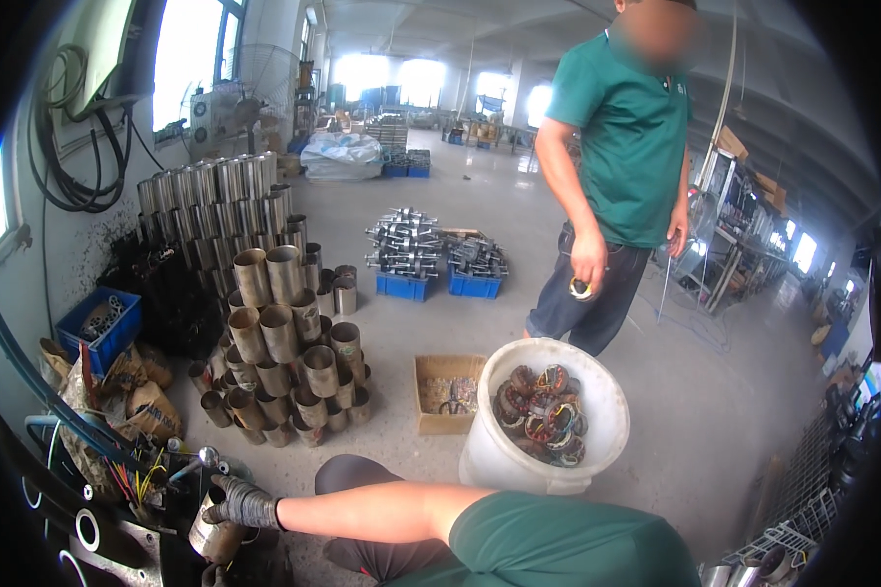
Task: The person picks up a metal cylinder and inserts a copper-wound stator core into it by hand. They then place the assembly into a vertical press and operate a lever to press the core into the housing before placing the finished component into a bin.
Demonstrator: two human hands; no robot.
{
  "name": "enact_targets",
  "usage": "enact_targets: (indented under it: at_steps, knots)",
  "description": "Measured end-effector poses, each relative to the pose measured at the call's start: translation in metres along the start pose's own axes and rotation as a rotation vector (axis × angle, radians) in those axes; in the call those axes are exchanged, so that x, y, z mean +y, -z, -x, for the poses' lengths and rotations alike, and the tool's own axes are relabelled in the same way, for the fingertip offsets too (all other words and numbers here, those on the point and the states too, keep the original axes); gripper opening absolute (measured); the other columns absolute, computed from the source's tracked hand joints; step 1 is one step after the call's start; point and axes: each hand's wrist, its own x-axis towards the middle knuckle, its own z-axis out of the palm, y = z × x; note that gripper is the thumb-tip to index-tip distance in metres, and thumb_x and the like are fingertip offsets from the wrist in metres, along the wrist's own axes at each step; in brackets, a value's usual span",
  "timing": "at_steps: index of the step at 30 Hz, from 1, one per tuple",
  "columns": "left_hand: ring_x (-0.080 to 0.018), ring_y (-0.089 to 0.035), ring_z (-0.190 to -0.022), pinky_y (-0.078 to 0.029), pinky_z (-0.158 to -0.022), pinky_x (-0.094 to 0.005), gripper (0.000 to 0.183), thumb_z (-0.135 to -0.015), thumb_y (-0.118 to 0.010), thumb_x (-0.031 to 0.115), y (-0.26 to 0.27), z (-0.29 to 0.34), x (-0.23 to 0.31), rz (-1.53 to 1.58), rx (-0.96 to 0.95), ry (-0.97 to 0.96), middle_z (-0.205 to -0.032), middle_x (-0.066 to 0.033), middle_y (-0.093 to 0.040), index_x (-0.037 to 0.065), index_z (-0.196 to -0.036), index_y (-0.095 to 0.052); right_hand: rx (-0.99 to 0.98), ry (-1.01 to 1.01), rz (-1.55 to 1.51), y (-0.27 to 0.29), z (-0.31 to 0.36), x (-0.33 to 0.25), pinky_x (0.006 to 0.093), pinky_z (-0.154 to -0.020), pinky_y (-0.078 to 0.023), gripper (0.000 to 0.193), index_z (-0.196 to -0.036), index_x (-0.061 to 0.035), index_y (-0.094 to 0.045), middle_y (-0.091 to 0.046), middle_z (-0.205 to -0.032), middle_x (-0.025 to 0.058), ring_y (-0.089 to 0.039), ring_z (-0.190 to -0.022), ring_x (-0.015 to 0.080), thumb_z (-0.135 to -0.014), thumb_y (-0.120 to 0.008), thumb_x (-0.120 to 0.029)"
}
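My right hand [242,504], in a dark grey work glove, reaches across to the lower left. Its fingers are closed on the upper part of a metal cylinder [215,538], a short open tube with a worn surface. The tube leans beside a machine [117,548] with a dark round boss and a flat metal plate. A lever with a round metal knob [208,456] stands just above my hand, and coloured wires [139,483] stick up nearby. The lower end of the tube is in shadow. My left hand does not show.
Stacked metal tubes [277,333] stand ahead. Near my arm are a white bin [612,430] of wound coils [548,411] and a cardboard box [447,425]. A co-worker [622,137] beside the bin holds a small ring-shaped part. Blue crates [401,286] of metal parts sit beyond.
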Motion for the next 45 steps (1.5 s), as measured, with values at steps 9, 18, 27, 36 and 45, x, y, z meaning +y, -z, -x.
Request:
enact_targets:
  at_steps: [9, 18, 27, 36, 45]
  knots:
    - [-0.0277, -0.077, -0.103, -0.063, -0.089, -0.0393, 0.034, -0.103, -0.056, 0.016, 0.035, -0.023, -0.045, -0.561, -0.236, -0.6, -0.124, -0.0126, -0.078, 0.01, -0.13, -0.075, 0.053, 0.067, 0.066, 0.009, 0.008, -0.014, 0.0445, -0.116, -0.045, 0.089, -0.15, -0.004, -0.052, -0.061, -0.146, 0.0246, -0.057, -0.136, 0.0398, -0.078, -0.091, -0.04]
    - [-0.0176, -0.065, -0.095, -0.053, -0.089, -0.0316, 0.024, -0.096, -0.066, 0.014, -0.01, 0.037, 0.066, -0.006, -0.091, -0.015, -0.102, -0.0082, -0.075, -0.002, -0.111, -0.076, -0.048, 0.332, -0.544, 0.005, -0.018, 0.019, 0.0335, -0.095, -0.054, 0.047, -0.129, -0.005, -0.067, -0.07, -0.117, 0.0034, -0.062, -0.108, 0.0146, -0.088, -0.086, -0.017]
    - [-0.0174, -0.066, -0.091, -0.06, -0.075, -0.0347, 0.031, -0.1, -0.07, 0.024, -0.024, 0.083, 0.165, 0.505, -0.062, 0.066, -0.097, -0.0058, -0.067, 0.008, -0.126, -0.067, -0.08, 0.199, -0.884, 0.044, 0.0, 0.018, 0.0363, -0.104, -0.054, 0.044, -0.129, -0.0047, -0.069, -0.073, -0.12, 0.0067, -0.068, -0.113, 0.0195, -0.092, -0.076, -0.029]
    - [-0.0143, -0.066, -0.097, -0.055, -0.092, -0.0304, 0.039, -0.104, -0.069, 0.025, -0.009, 0.067, 0.142, 0.648, 0.01, -0.105, -0.101, -0.0035, -0.07, 0.002, -0.135, -0.064, -0.33, -0.013, -1.212, 0.036, 0.011, 0.004, 0.0487, -0.114, -0.051, 0.066, -0.137, 0.0038, -0.062, -0.07, -0.133, 0.0195, -0.067, -0.124, 0.0338, -0.09, -0.077, -0.041]
    - [-0.0286, -0.051, -0.14, -0.044, -0.117, -0.0423, 0.081, -0.089, -0.085, 0.052, -0.031, 0.093, 0.162, 0.238, -0.099, -0.693, -0.153, -0.0184, -0.045, 0.0, -0.145, -0.057, -0.524, -0.092, -1.144, 0.017, 0.022, 0.004, 0.0522, -0.118, -0.048, 0.083, -0.144, 0.0067, -0.057, -0.066, -0.139, 0.0229, -0.064, -0.128, 0.0368, -0.093, -0.07, -0.058]
